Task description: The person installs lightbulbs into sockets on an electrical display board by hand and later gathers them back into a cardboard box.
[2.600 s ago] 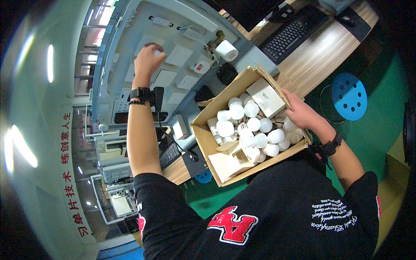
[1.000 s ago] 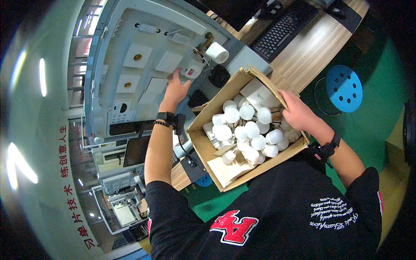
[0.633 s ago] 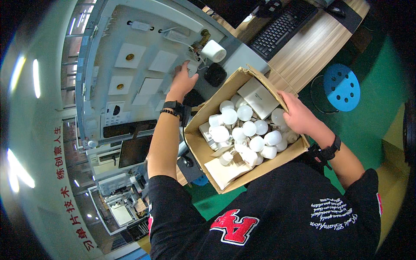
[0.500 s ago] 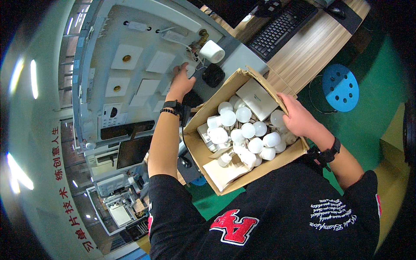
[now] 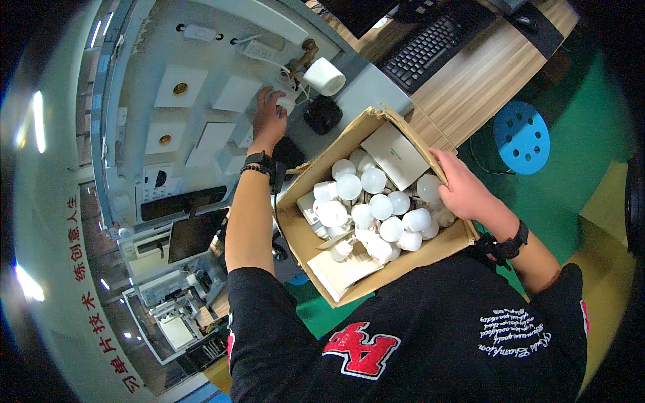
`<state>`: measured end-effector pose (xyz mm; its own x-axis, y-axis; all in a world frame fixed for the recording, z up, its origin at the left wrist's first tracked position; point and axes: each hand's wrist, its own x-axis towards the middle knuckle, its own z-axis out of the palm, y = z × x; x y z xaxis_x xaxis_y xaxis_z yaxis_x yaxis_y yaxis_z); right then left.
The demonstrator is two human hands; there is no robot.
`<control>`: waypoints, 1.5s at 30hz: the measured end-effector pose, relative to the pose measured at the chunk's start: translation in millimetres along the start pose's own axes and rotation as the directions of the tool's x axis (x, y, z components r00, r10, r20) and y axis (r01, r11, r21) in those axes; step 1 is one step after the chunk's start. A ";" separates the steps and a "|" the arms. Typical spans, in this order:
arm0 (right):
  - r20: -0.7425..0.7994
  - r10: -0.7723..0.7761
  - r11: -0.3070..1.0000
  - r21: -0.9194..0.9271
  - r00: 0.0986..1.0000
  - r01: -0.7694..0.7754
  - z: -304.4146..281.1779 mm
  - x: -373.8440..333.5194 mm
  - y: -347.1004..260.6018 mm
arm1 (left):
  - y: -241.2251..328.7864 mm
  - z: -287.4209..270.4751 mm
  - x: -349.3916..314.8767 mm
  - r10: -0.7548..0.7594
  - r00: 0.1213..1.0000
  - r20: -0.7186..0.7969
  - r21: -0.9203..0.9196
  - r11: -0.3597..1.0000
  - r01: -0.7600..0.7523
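Observation:
My right hand grips the right rim of an open cardboard box, thumb over the edge. Inside lie several white light bulbs and a white carton at the far side. Another pale, flat-sided carton rests in the near corner. Beyond the box, my left hand reaches to a pale panel, its fingers curled at a small white rounded thing whose kind I cannot make out. Close by are a white cylindrical fitting and a black rounded block.
White square plates with brass-coloured round centres sit on the panel. A wooden desk holds a black keyboard and a mouse. A blue stool stands on the green floor. Monitors are at left.
The view has shifted slightly, moving the panel and box leftward in the picture. My left hand's fingers have turned and curl more beside the white rounded thing. My right hand keeps its grip.

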<state>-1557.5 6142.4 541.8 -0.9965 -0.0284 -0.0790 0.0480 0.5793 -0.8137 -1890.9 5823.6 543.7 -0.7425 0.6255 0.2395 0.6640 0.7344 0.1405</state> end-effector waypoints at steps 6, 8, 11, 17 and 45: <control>0.008 -0.005 1.000 0.015 1.000 0.005 0.6 -8.2 2.1 | 10.4 -1.7 -9.1 -0.165 0.984 0.062 -0.131 0.976 0.172; 0.028 0.000 0.999 0.038 1.000 -0.001 -2.6 -5.1 -5.8 | 6.7 -8.5 -22.6 -0.126 0.990 0.059 -0.168 0.977 0.134; 0.022 0.040 0.997 0.061 0.999 -0.041 -2.5 -14.8 6.7 | 80.9 -31.3 -36.6 0.047 0.996 0.071 -0.303 0.953 -0.024; 0.011 0.009 0.999 0.053 1.000 -0.009 -1.8 -27.2 12.4 | 168.7 -96.4 -103.3 -0.021 0.999 0.034 -0.322 0.946 0.031; 0.096 0.316 0.897 -0.355 0.944 -0.264 27.7 -55.8 -9.4 | 81.8 -55.7 -368.2 -0.502 0.477 0.722 0.142 0.782 0.607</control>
<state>-1500.4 6116.0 538.0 -0.9187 0.0777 -0.3872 0.2817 0.8161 -0.5047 -1558.3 5638.7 520.6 -0.7504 0.1199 -0.6500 0.0558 0.9914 0.1185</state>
